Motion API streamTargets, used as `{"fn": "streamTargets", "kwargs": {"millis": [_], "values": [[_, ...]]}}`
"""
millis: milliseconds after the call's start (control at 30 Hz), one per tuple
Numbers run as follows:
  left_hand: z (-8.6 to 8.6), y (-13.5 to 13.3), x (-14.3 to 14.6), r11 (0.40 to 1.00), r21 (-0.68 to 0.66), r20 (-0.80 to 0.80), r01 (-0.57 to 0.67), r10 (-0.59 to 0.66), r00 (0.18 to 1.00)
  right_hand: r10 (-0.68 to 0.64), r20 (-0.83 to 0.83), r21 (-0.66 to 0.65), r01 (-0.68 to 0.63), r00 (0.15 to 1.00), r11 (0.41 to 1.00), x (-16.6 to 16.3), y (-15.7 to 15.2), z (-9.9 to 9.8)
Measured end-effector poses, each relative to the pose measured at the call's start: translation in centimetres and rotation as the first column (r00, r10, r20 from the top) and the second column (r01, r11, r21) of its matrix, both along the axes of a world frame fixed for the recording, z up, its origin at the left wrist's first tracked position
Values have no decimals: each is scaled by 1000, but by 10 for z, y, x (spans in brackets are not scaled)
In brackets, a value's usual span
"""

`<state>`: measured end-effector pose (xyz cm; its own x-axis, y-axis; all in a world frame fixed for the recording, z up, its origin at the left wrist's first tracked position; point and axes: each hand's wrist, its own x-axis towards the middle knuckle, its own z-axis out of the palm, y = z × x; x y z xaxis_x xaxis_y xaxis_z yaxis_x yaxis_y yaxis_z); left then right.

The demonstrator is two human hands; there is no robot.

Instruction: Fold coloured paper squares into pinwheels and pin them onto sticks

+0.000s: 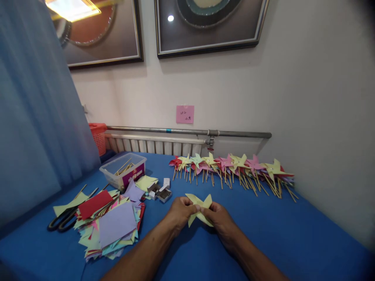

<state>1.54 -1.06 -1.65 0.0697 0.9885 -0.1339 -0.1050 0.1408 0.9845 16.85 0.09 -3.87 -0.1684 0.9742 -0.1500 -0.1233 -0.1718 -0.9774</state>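
A pale yellow paper pinwheel (206, 202) is held above the blue table between both hands. My left hand (182, 212) is closed on its left side, the thumb pressed near its middle. From the other side my right hand (218, 218) pinches it, thumb also close to the centre. Four-bladed in outline, the pinwheel shows no stick; whether a pin is under the thumbs is hidden. Just beyond my left hand stand small open boxes (164, 194) with tiny metal pieces inside.
At left lie stacked coloured papers (117, 226) and black-handled scissors (63, 219). A clear plastic tub (109, 170) holds wooden sticks. Finished pinwheels on sticks (225, 162) line the table's back right. The blue table (263, 230) meets a wall with a pipe (187, 132) and radiator.
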Motion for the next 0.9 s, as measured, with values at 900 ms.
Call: {"fn": "streamTargets", "kwargs": {"millis": [900], "values": [[-3,0,5,998,19,13,-58,58,998,-16,95,103,6,995,995,0,-3,1]]}}
